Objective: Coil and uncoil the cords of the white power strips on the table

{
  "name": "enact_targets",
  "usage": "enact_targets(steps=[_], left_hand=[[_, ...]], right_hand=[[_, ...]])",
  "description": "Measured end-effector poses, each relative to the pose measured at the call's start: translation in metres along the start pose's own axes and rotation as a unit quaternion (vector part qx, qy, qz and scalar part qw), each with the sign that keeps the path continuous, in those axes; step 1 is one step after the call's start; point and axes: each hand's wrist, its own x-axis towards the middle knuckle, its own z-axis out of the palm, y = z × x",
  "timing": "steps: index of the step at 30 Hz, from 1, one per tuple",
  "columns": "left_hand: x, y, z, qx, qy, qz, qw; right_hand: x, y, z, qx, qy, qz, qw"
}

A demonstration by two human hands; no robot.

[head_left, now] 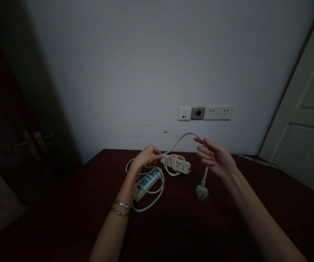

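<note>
A white power cord (185, 135) arches between my two hands above the dark red table. My left hand (147, 155) pinches it over the power strip with blue sockets (147, 182). Loose loops of the same cord lie over and around that strip. My right hand (217, 154) grips the cord near its end, fingers closed round it. Below the right hand hangs the plug (202, 191), pointing down. Behind and between the hands rests a second, cream power strip (182, 167), its own cord coiled around it.
On the wall behind the table are a white socket plate (218, 113), a grey plate (197, 113) and another white plate (184, 113). A flat strip-like item (256, 160) lies at the table's back right. Doors stand at both sides.
</note>
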Motion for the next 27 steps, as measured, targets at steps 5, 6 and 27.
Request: enact_targets(steps=[5, 6, 27], left_hand=[[-0.013, 0.023, 0.010, 0.087, -0.181, 0.103, 0.974], [-0.016, 0.028, 0.013, 0.106, -0.184, 0.126, 0.969], [-0.032, 0.028, -0.013, -0.087, -0.178, 0.105, 0.974]], right_hand=[[0.006, 0.003, 0.009, 0.016, 0.053, -0.055, 0.997], [0.007, 0.006, 0.011, 0.012, 0.060, -0.048, 0.997], [0.011, 0.026, -0.001, -0.081, -0.047, 0.073, 0.993]])
